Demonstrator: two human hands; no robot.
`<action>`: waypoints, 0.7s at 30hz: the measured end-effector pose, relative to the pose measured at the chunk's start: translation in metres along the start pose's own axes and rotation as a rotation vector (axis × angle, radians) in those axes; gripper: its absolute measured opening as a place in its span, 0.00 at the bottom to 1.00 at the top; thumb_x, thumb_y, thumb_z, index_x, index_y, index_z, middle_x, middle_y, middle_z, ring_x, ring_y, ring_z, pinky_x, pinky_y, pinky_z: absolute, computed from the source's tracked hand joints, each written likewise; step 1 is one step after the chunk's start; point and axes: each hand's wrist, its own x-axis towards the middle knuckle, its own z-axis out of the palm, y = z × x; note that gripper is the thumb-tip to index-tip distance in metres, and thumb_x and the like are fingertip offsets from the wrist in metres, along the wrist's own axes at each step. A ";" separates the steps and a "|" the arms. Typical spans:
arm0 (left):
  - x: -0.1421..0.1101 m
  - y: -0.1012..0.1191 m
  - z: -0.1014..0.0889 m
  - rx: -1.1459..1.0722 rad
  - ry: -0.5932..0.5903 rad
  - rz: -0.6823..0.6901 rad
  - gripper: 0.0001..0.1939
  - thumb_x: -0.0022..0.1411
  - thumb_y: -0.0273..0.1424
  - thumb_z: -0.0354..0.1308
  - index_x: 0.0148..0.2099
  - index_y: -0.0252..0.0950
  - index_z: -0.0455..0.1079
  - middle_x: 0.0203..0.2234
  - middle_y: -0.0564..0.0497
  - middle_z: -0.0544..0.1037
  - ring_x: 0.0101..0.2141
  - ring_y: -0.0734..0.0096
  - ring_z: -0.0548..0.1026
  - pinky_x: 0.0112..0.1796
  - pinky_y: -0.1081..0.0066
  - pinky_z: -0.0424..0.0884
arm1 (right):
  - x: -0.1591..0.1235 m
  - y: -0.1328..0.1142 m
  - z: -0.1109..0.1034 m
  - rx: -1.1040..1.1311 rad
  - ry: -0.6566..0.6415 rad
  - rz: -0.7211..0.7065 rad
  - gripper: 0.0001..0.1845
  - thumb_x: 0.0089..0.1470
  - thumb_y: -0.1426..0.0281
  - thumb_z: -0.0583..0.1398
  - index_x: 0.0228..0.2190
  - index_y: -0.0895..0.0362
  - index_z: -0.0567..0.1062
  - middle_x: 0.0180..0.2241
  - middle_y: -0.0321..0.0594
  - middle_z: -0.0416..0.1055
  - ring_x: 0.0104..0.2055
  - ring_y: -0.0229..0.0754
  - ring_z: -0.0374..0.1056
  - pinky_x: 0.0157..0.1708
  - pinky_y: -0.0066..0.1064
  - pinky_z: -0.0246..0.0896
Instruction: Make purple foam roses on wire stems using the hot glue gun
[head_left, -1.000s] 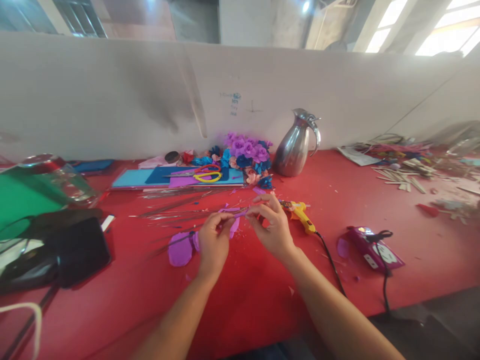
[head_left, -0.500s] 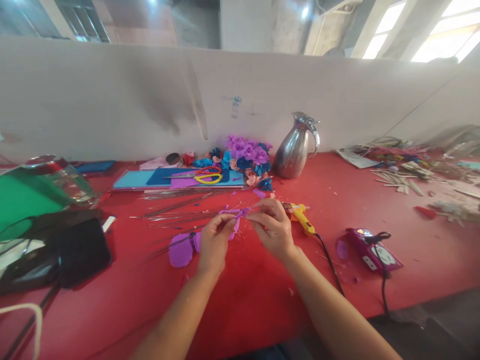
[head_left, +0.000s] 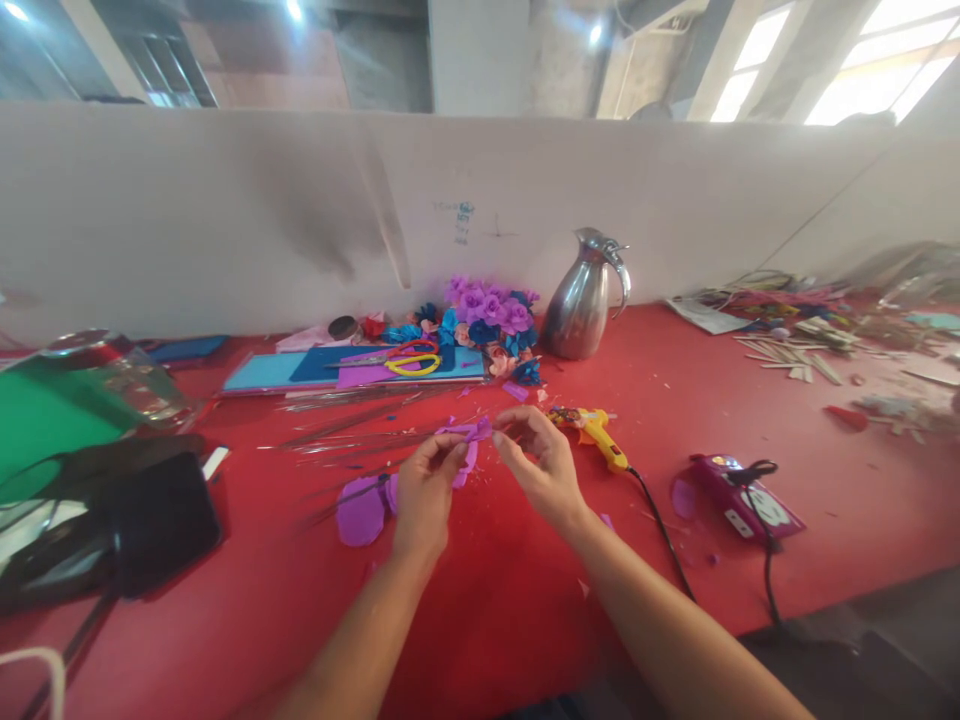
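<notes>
The left hand (head_left: 426,495) has its grip pinched, thumb against fingers, on a small purple piece (head_left: 480,430), which is raised above the red table (head_left: 495,610) and points toward the right hand (head_left: 544,465). The right hand's grip is loose, with thumb and fingers parted, just beside the end of this piece (whether a fingertip touches it, I cannot tell). Left of the left hand lies a flat purple cutout (head_left: 360,512). A yellow glue gun (head_left: 600,440) lies near the right hand, on its right side. Farther back, scissors (head_left: 412,358) rest upon coloured sheets (head_left: 262,371), beside many paper flowers (head_left: 495,308).
</notes>
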 end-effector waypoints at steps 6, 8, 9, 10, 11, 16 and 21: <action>-0.001 -0.005 0.002 0.033 -0.035 0.010 0.13 0.47 0.39 0.67 0.33 0.35 0.76 0.27 0.52 0.76 0.27 0.74 0.67 0.30 0.74 0.61 | 0.001 0.007 0.007 0.149 -0.012 0.194 0.07 0.49 0.67 0.60 0.31 0.57 0.75 0.28 0.38 0.75 0.28 0.37 0.68 0.29 0.28 0.64; -0.001 -0.006 0.002 0.050 -0.037 0.014 0.14 0.47 0.40 0.66 0.34 0.36 0.76 0.27 0.52 0.76 0.27 0.74 0.67 0.30 0.74 0.61 | 0.001 0.008 0.007 0.165 -0.009 0.201 0.07 0.48 0.68 0.60 0.30 0.57 0.76 0.27 0.38 0.75 0.27 0.37 0.68 0.29 0.28 0.64; -0.002 -0.005 0.002 0.075 -0.046 0.024 0.14 0.48 0.40 0.66 0.34 0.36 0.77 0.26 0.52 0.76 0.27 0.74 0.67 0.30 0.74 0.62 | 0.001 0.008 0.007 0.172 -0.005 0.200 0.07 0.48 0.68 0.60 0.30 0.57 0.76 0.27 0.38 0.75 0.27 0.36 0.68 0.28 0.28 0.64; -0.002 -0.005 0.001 0.109 -0.059 0.042 0.14 0.48 0.41 0.66 0.34 0.37 0.77 0.26 0.52 0.76 0.27 0.73 0.68 0.30 0.74 0.62 | 0.001 0.008 0.007 0.179 -0.001 0.201 0.07 0.47 0.68 0.60 0.30 0.57 0.77 0.27 0.37 0.75 0.26 0.36 0.68 0.28 0.28 0.64; -0.002 -0.004 0.001 0.149 -0.073 0.066 0.13 0.49 0.40 0.66 0.35 0.37 0.77 0.26 0.52 0.76 0.27 0.72 0.68 0.30 0.73 0.62 | 0.001 0.007 0.007 0.186 0.003 0.203 0.07 0.47 0.68 0.60 0.29 0.57 0.77 0.26 0.37 0.75 0.26 0.36 0.68 0.28 0.28 0.64; -0.002 -0.002 0.000 0.269 -0.085 0.131 0.10 0.53 0.39 0.62 0.34 0.38 0.78 0.27 0.51 0.78 0.29 0.69 0.70 0.33 0.72 0.63 | 0.004 0.003 0.004 0.231 0.033 0.265 0.08 0.45 0.66 0.61 0.28 0.57 0.77 0.24 0.36 0.74 0.22 0.34 0.65 0.23 0.26 0.61; 0.001 -0.007 -0.002 0.133 -0.052 0.024 0.10 0.50 0.37 0.65 0.32 0.36 0.77 0.24 0.53 0.76 0.28 0.73 0.67 0.33 0.73 0.61 | 0.006 0.002 0.002 0.313 0.041 0.317 0.08 0.45 0.66 0.62 0.30 0.57 0.77 0.23 0.34 0.72 0.21 0.33 0.63 0.22 0.24 0.58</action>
